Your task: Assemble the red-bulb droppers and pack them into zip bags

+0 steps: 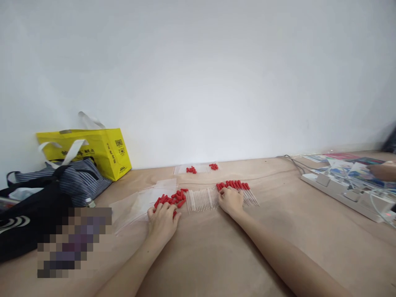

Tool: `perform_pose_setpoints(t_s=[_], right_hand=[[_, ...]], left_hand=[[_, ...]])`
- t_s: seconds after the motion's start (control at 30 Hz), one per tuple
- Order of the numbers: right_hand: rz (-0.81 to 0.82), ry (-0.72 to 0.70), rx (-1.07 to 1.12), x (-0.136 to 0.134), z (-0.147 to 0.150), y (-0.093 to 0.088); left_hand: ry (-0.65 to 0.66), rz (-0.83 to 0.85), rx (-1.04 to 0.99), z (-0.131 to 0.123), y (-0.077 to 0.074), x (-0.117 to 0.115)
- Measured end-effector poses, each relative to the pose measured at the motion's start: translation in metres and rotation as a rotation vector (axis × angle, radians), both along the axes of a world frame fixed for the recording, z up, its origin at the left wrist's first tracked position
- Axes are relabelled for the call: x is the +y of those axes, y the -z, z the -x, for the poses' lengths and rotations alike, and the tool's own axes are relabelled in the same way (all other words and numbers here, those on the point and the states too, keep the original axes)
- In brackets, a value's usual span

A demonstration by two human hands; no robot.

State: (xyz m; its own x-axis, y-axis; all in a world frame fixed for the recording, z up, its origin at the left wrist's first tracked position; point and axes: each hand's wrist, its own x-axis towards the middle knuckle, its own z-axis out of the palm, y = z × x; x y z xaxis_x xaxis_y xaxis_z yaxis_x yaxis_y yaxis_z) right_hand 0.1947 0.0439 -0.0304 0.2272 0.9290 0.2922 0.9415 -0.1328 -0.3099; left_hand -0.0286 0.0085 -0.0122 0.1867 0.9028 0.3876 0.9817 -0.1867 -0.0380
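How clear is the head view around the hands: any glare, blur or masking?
Head view: soft even light, no glare; the left hand and right hand sit fairly sharp by the red caps; a pixelated patch masks the lower left; wide-angle bowing at the edges.

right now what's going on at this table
A person has both bare hands on a brown table. The left hand rests on a pile of loose red caps, beside clear plastic bags. The right hand touches a row of capped droppers. Between them lies a row of uncapped clear tubes. Whether either hand grips anything is unclear. Another person's hand shows at far right.
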Motion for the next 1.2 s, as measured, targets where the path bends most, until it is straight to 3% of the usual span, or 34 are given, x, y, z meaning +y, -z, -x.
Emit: perform_pose_setpoints(t_s=[0.37,0.53,0.67,0.73,0.8,0.87,1.0,1.2], right_hand=[[0.135,0.044,0.016,0.018,0.010,-0.009],[0.101,0.000,0.042,0.012,0.006,-0.013],[0.015,-0.160,0.077,-0.007,-0.006,-0.011],[-0.053,-0.313,0.125,-0.023,-0.013,-0.004],[-0.183,-0.572,0.260,-0.042,-0.018,0.004],[-0.217,-0.704,0.328,-0.059,-0.020,0.010],[-0.170,-0.793,0.294,-0.078,-0.014,0.011],[-0.157,-0.830,0.212,-0.078,-0.003,0.009]], left_hand=[[-0.056,0.040,0.061,-0.002,-0.008,-0.007],[0.027,-0.010,0.012,-0.002,-0.005,-0.007],[0.198,0.026,-0.194,-0.009,0.002,-0.009],[0.294,0.060,-0.308,-0.014,0.006,-0.011],[0.369,0.073,-0.402,-0.020,0.011,-0.013],[0.422,0.071,-0.459,-0.025,0.013,-0.016],[0.497,0.064,-0.477,-0.032,0.013,-0.021],[0.527,-0.001,-0.465,-0.032,0.013,-0.021]])
